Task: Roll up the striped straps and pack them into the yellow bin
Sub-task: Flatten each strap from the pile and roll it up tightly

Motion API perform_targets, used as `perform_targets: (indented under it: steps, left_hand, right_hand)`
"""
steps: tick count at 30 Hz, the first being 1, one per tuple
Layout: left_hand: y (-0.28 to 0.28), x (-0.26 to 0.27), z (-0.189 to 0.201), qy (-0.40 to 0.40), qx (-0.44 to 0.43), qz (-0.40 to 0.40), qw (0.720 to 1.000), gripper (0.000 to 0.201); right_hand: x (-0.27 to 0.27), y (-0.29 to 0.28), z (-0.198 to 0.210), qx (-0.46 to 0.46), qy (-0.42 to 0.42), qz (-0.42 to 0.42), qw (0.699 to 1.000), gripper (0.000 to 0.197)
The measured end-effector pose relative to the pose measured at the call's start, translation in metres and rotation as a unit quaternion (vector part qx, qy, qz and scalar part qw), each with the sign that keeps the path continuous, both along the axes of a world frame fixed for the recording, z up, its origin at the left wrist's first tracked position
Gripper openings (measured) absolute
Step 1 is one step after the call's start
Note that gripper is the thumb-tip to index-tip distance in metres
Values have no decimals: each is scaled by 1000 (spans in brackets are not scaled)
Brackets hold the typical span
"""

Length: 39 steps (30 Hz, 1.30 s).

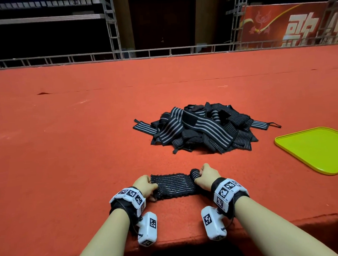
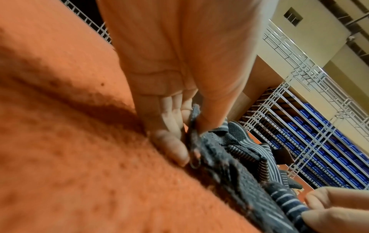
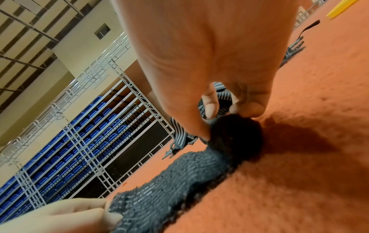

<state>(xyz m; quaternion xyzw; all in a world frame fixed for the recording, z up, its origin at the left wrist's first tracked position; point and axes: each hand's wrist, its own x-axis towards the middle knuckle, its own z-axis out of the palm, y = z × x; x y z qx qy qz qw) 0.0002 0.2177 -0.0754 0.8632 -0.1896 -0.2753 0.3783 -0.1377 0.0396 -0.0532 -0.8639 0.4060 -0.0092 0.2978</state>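
Right hand (image 1: 206,176) fingers (image 3: 209,108) curl around the rolled end of a striped strap (image 1: 174,185), low in the frame's centre; left hand (image 1: 146,186) fingers (image 2: 173,148) pinch its flat end on the red table (image 1: 64,135). A strap pile (image 1: 200,128) lies above, the yellow bin (image 1: 317,150) at right edge.

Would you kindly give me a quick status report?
Left hand pinches the strap end flat; right hand grips the started roll. Yellow bin empty. Nothing in the way.
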Motion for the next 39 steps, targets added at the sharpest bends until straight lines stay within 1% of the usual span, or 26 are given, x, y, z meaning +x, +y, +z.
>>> perform_targets:
  steps: [2, 4, 6, 8, 11, 14, 17, 20, 22, 26, 27, 30, 31, 32, 35, 36, 37, 39]
  left_hand:
    - [0, -3, 0, 29, -21, 4, 999, 22]
    - [2, -6, 2, 51, -52, -1, 997, 26]
    - [4, -7, 2, 54, -70, -34, 995, 31]
    - [5, -8, 2, 30, -59, -59, 996, 31]
    - [5, -7, 1, 13, -41, -48, 998, 23]
    - [5, -4, 3, 41, -31, -25, 998, 14]
    - [4, -2, 6, 53, -6, 4, 999, 4]
    - [3, 2, 11, 54, 23, 20, 998, 7]
    - [2, 4, 13, 37, 52, 19, 998, 11]
    - [0, 1, 17, -25, 133, -11, 991, 23]
    - [-1, 1, 17, -37, 143, -19, 989, 24]
    - [-2, 2, 16, -43, 145, -24, 988, 19]
    - [-2, 2, 16, -48, 147, -25, 988, 21]
    - [-3, 1, 16, -56, 155, -23, 986, 27]
    - [-5, -4, 14, -100, 167, -19, 981, 61]
    - [-6, -7, 14, -118, 167, -28, 978, 67]
    - [-6, -10, 12, -146, 176, -43, 973, 67]
    - [-6, -16, 10, -216, 200, -70, 953, 52]
  right_hand:
    - [1, 4, 2, 0, 12, -16, 1000, 42]
    - [3, 8, 2, 3, 15, -22, 1000, 49]
    - [4, 10, 1, 3, 14, -25, 1000, 51]
    - [3, 10, 2, 4, 16, -25, 1000, 53]
    - [0, 9, 4, 6, 27, -23, 999, 54]
    - [1, 12, 4, 3, 31, -17, 999, 52]
    - [7, 17, 2, -11, 35, -9, 999, 46]
    - [8, 18, 1, -17, 33, -12, 999, 44]
    - [8, 18, -1, -12, 23, -20, 999, 46]
    - [4, 20, -4, -19, 8, -14, 1000, 48]
    - [3, 19, -4, -14, 5, -11, 1000, 49]
    - [0, 12, 0, 15, 3, -10, 1000, 47]
    - [-1, 10, 1, 19, 9, -11, 1000, 46]
    - [-1, 8, 2, 18, 13, -10, 1000, 44]
    - [4, 14, 5, 3, 29, 1, 1000, 40]
    - [7, 17, 5, -7, 37, 5, 999, 36]
    - [11, 22, 5, -19, 45, 10, 999, 33]
    - [18, 30, 6, -34, 53, 24, 998, 28]
